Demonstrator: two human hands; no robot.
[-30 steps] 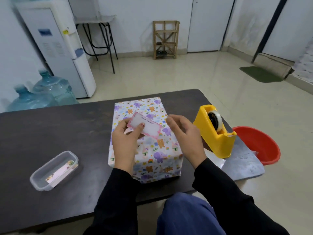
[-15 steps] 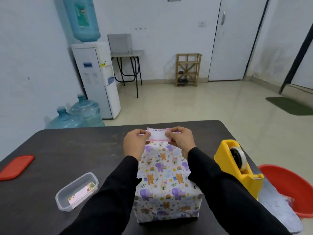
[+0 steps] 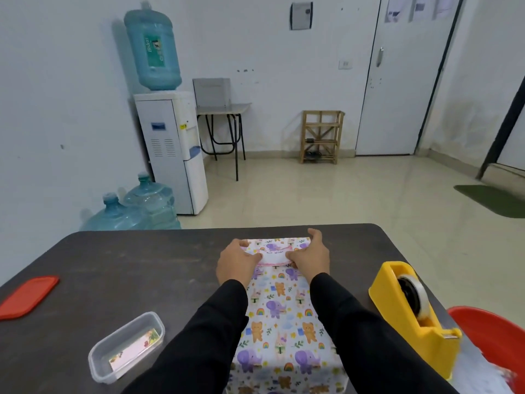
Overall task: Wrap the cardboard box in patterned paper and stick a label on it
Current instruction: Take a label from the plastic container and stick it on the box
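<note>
While left hand [image 3: 237, 264] and right hand [image 3: 311, 255] pressed the label [image 3: 273, 255] onto the box [image 3: 284, 322] (grips released), smoothing its edges looked next.

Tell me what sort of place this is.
Probably a plain office or back room, not a home: a water dispenser with spare jugs on the tiled floor, and a dark work table holding a yellow tape dispenser.

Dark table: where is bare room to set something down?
Bare patch: far left of the dark table, bordered by the flat red lid, the clear plastic tub and the left hand. Crowded: the narrow strip between the patterned wrapped box and the yellow tape dispenser.
</note>
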